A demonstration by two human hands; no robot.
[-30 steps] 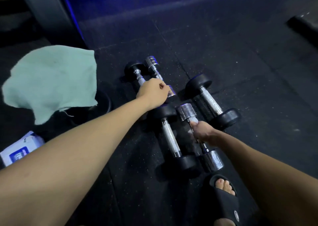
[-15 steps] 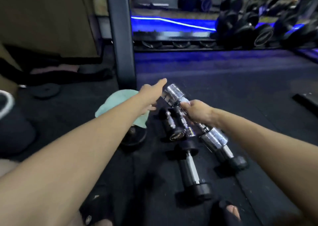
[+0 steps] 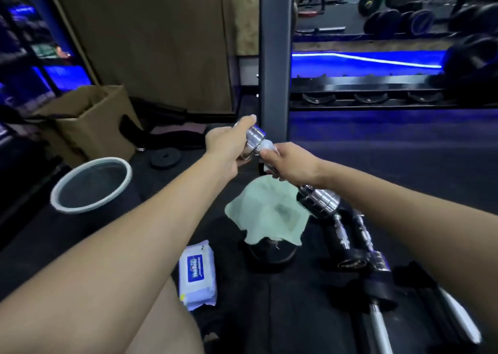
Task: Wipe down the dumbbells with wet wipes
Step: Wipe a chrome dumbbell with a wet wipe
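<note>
Dumbbell [image 3: 318,201] held off the floor, slanting from upper left to lower right
Right hand [image 3: 289,165] grips its handle; left hand [image 3: 225,146] clasps the upper head; pack [image 3: 199,275] label unreadable

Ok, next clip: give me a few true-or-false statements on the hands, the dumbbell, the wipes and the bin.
1. Both hands hold one chrome dumbbell off the floor. True.
2. The left hand grips its far head. True.
3. The wipes pack lies inside the bin. False: it lies on the floor, apart from the bin.
4. The green cloth is in the right hand. False: it is draped over a dark object on the floor.
</note>
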